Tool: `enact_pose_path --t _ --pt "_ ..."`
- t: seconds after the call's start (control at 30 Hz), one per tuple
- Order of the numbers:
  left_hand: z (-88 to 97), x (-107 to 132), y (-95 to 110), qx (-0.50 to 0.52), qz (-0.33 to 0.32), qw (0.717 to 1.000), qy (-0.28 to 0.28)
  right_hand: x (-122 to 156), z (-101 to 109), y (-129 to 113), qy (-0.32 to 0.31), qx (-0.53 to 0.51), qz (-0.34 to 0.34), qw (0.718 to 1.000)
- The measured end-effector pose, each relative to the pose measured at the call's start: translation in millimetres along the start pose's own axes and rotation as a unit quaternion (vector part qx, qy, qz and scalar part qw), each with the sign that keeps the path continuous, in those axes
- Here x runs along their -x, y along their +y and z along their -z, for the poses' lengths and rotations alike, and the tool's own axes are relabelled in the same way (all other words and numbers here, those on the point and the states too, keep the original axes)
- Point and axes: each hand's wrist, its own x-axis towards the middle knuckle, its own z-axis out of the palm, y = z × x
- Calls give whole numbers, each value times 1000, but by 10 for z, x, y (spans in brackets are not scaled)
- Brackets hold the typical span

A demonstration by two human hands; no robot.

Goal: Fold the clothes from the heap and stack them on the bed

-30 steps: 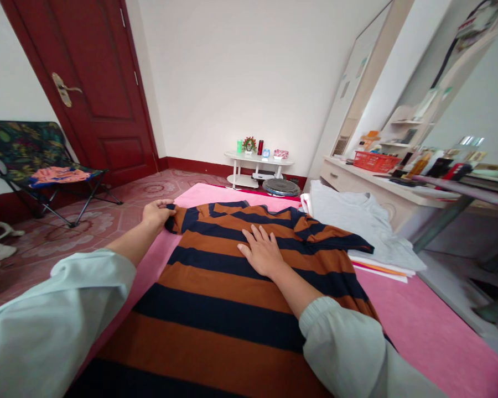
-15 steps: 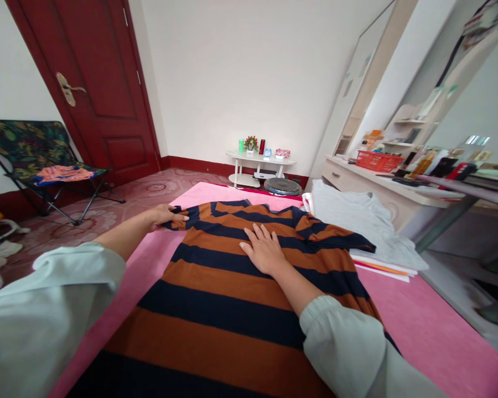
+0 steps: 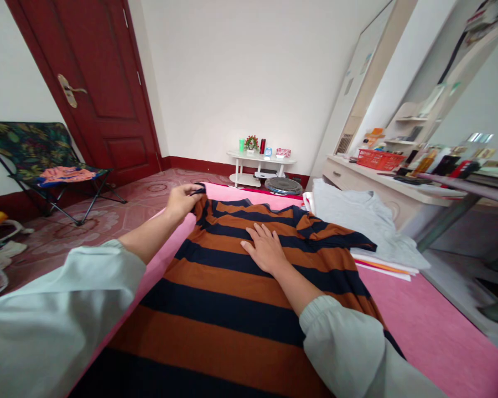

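The pink-covered bed [image 3: 431,326] carries a striped shirt [image 3: 232,298] in brown and navy, spread flat along its middle with the collar toward the far end. Just beside it on the right lies a stack of folded clothes [image 3: 382,264], topped by a grey garment [image 3: 357,215]. One shirt sleeve overlaps the stack's near edge.

A bedroom in a home is filling the frame. A dark red wooden door [image 3: 95,83] is standing at upper left, a folding fabric chair [image 3: 29,149] sitting below it on patterned floor tiles [image 3: 124,202]. Pink bedding [image 3: 423,331] is stretching across the lower half, carrying a striped shirt [image 3: 216,309] and folded clothes [image 3: 357,215] (right of centre). A dressing table [image 3: 348,177] crowded with bottles [image 3: 425,162] and a red basket [image 3: 377,160] is running along the right edge under a large mirror [image 3: 481,94].
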Motion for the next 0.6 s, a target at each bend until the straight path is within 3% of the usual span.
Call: enact_pose_path --t 0.07,0.13,0.2,0.23,0.3,0.4,0.5,0.6 --pt "-291 143 154 41 -45 994 -93 2 17 21 23 -24 -7 999" --pt "-497 317 251 99 -91 961 -240 2 34 52 58 -64 -19 996" --pt "-548 493 277 92 -116 937 -317 0 49 90 93 -105 -48 989" --pt "-507 575 265 62 -119 936 -325 -2 54 108 104 -120 -66 985" --pt "-297 732 209 -21 -119 941 -315 -7 57 143 119 -143 -99 978" --pt "244 994 104 -179 -127 934 -281 -16 51 186 135 -186 -108 967" --pt "867 1343 45 -343 -146 881 -290 -11 55 204 178 -238 -118 948" --pt "1388 1738 39 -473 -125 820 -298 30 96 163 208 -246 -134 937"
